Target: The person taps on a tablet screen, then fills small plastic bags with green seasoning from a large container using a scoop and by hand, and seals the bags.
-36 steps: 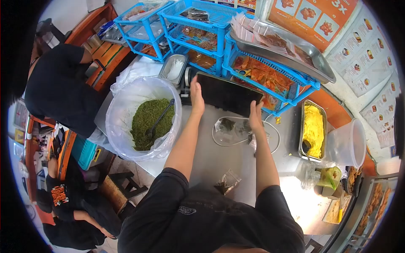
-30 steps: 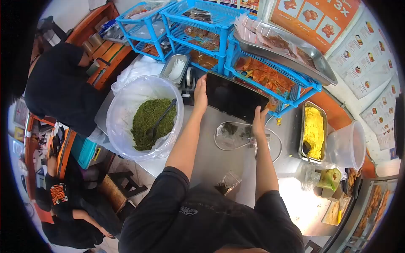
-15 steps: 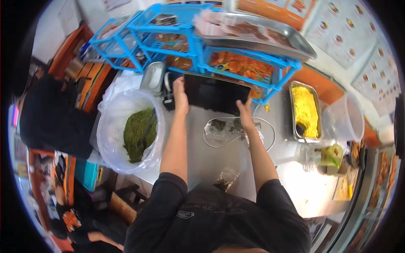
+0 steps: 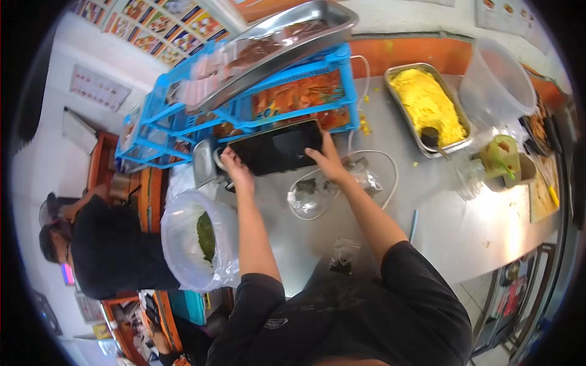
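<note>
A black tablet (image 4: 274, 148) with a dark screen is held between my two hands above the metal table. My left hand (image 4: 237, 169) grips its left end, and my right hand (image 4: 327, 158) holds the right end with the thumb over the front edge. Just below the tablet, a white cable (image 4: 391, 160) loops around clear plastic bags (image 4: 310, 194) with dark green contents. Nearer my body is another small clear bag (image 4: 345, 255) with dark contents.
Blue racks (image 4: 293, 89) with a metal tray (image 4: 281, 46) on top stand behind. A lined tub (image 4: 177, 235) of green herbs is at left, near a person in black (image 4: 119, 244). At right are a yellow-filled tray (image 4: 427, 108) and an empty clear bucket (image 4: 495, 82).
The view has turned, so the surroundings appear rotated. The tablet, still in both my hands, now tilts upward to the right, and my right thumb lies further over it.
</note>
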A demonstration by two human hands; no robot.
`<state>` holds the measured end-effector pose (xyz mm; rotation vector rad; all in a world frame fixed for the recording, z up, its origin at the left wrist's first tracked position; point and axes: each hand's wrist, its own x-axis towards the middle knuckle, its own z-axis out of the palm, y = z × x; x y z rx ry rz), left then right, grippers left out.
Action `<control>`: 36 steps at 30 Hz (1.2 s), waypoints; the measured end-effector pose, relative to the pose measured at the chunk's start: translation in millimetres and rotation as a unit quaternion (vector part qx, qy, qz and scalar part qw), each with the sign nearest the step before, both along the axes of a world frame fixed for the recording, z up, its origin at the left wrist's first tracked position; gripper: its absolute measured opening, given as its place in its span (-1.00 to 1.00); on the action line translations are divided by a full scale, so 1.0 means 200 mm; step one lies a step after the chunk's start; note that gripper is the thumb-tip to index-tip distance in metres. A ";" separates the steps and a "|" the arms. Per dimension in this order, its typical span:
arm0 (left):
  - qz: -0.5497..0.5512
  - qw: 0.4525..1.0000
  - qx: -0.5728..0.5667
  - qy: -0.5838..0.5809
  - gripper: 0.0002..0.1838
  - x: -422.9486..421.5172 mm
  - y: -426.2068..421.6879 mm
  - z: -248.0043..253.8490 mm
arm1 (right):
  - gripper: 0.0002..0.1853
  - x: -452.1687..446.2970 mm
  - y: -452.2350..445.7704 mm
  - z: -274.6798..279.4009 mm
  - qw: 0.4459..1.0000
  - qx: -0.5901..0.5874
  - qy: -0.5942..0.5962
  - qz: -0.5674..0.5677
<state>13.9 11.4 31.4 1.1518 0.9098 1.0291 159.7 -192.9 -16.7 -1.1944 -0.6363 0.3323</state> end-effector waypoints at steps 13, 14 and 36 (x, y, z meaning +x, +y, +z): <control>-0.072 0.997 -0.012 -0.020 -0.42 -0.03 0.04 0.02 | -0.37 -0.01 -0.04 0.11 0.998 -0.008 0.038 0.056; -0.073 0.997 -0.012 -0.022 -0.41 -0.04 0.03 0.03 | -0.37 0.00 -0.03 0.10 0.998 -0.007 0.031 0.052; 0.014 0.962 0.197 0.191 -0.52 -0.27 -0.35 -0.20 | -0.45 -0.29 -0.10 0.26 0.814 -0.254 -0.518 -0.063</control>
